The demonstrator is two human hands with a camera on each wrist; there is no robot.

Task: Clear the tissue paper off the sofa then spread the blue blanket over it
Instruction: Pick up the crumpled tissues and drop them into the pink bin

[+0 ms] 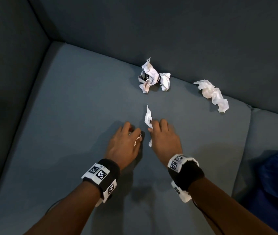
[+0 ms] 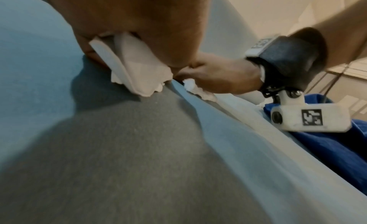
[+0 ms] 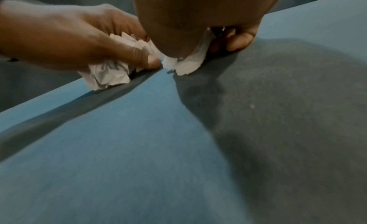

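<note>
Both hands are down on the grey-blue sofa seat, side by side. My left hand curls round a crumpled white tissue, which also peeks out at its thumb side. My right hand grips another tissue whose twisted end sticks up past the fingers; in the right wrist view that tissue bulges under the palm. Loose on the seat near the backrest lie a large crumpled wad, a small wad beside it and a long crumpled tissue. The blue blanket lies bunched at the right.
The sofa backrest rises behind the loose tissues and an armrest closes the left side. A seam divides this cushion from the one under the blanket. The left wrist view shows a pale wall beyond the sofa.
</note>
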